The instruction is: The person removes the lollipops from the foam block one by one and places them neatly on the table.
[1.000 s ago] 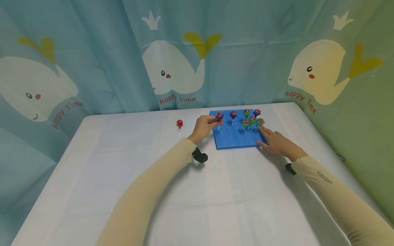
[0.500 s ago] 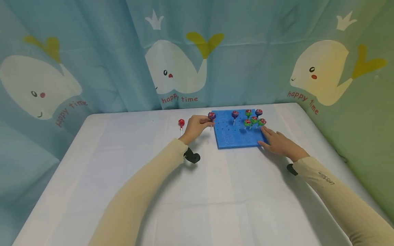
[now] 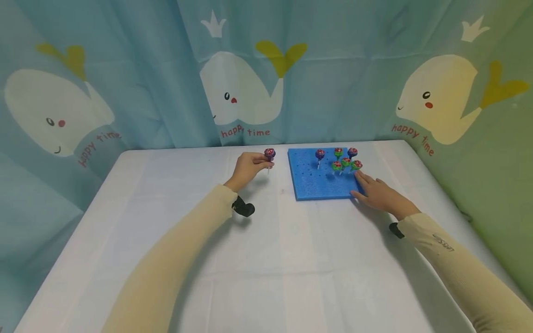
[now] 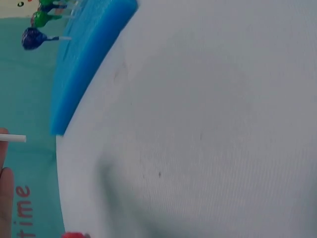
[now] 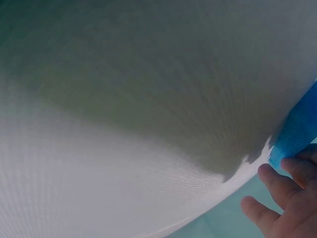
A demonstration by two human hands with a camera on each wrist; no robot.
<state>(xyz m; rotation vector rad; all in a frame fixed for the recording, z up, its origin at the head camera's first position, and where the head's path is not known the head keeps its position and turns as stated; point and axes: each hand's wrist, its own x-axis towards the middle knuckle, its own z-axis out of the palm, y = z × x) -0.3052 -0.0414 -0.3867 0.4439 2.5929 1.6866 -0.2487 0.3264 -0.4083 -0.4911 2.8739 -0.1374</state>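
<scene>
Blue foam board [image 3: 322,182] is lying flat on the white table [image 3: 266,259], carrying five lollipops [image 3: 344,161] that are standing upright along its far right part, sticks down in the holes. Left hand [image 3: 247,167] is hovering over the table left of the board, its fingers pinching the stick of a purple lollipop [image 3: 269,153]; the lollipop's long axis is running near vertical, wrapped head up and stick pointing down. Right hand [image 3: 376,192] is resting with straight fingers on the board's near right corner. Red writing on the whale-print curtain [image 3: 125,69] is reading "happy time" [image 3: 245,133]. Small dark lettering on the right sleeve [image 3: 462,273] is showing but is too small to read.
</scene>
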